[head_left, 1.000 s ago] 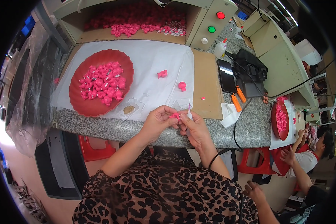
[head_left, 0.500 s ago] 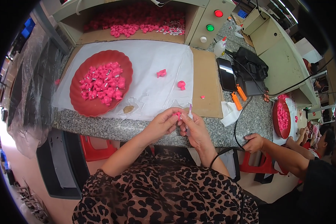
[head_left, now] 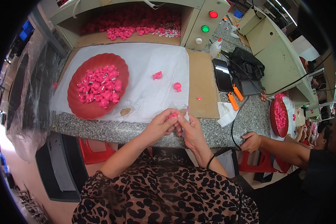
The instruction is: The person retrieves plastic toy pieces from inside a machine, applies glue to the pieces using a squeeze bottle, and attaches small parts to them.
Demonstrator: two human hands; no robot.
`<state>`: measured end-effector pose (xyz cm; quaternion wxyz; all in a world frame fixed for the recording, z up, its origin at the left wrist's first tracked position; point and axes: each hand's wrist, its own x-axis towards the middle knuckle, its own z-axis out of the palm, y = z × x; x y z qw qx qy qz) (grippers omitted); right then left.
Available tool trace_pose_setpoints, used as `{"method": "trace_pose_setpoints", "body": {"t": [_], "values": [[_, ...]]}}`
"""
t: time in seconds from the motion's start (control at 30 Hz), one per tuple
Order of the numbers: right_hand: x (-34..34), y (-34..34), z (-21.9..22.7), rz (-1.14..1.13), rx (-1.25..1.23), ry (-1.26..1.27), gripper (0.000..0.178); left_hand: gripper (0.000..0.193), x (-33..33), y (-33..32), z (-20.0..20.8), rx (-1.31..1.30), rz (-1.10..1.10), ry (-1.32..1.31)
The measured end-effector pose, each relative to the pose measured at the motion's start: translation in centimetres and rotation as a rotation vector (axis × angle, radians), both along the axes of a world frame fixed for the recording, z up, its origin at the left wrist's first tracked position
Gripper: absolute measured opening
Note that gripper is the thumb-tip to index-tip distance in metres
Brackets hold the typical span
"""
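Close together over the counter's front edge, both hands are closed. My left hand (head_left: 161,125) pinches a small pink plastic piece (head_left: 172,116), mostly hidden by the fingers. My right hand (head_left: 192,132) grips a slim whitish tube with a purple tip (head_left: 187,111), the tip pointing up; its fingertips meet those of the left at the pink piece. Beyond them, a pink figurine body (head_left: 157,75) and a round-headed pink piece (head_left: 177,87) lie on the white paper (head_left: 142,59). A tiny pink bit (head_left: 198,98) rests on the cardboard (head_left: 203,80).
A red scalloped plate (head_left: 74,98) piled with pink pieces stands at left. A lit bay (head_left: 138,31) behind holds many more. On the right are a phone (head_left: 222,75), black bag (head_left: 246,65), orange tools (head_left: 233,101), glue bottle (head_left: 215,47) and a co-worker's hand (head_left: 251,142).
The view has shifted slightly, so the counter things sit a little left and lower. My hands stay together, and the pink piece is now more covered by my fingers.
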<state>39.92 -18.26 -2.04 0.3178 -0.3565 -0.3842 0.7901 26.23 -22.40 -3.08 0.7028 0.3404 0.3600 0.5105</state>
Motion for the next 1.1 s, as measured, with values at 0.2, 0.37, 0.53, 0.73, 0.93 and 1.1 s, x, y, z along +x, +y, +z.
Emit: {"method": "trace_pose_setpoints", "body": {"t": [0.2,0.37,0.53,0.73,0.93,1.1], "values": [[0.1,0.1,0.2,-0.012,-0.008,-0.006,0.021,0.022,0.2,0.1,1.0,0.028,0.018,0.027],[-0.4,-0.2,-0.1,-0.069,0.003,-0.080,0.022,0.020,0.2,0.0,0.4,0.004,0.034,0.050],[-0.5,-0.4,-0.4,-0.098,0.042,-0.071,0.022,0.018,0.6,0.0,0.6,0.006,0.033,0.104],[-0.5,-0.4,-0.4,-0.096,0.042,-0.038,0.022,0.017,0.8,0.1,0.6,0.044,0.050,0.133],[-0.3,-0.3,-0.2,-0.094,0.026,-0.013,0.021,0.015,1.1,0.3,0.8,0.069,0.060,0.165],[-0.1,-0.1,-0.6,-0.112,0.024,0.000,0.022,0.015,1.3,0.5,1.2,0.057,0.055,0.169]]}}
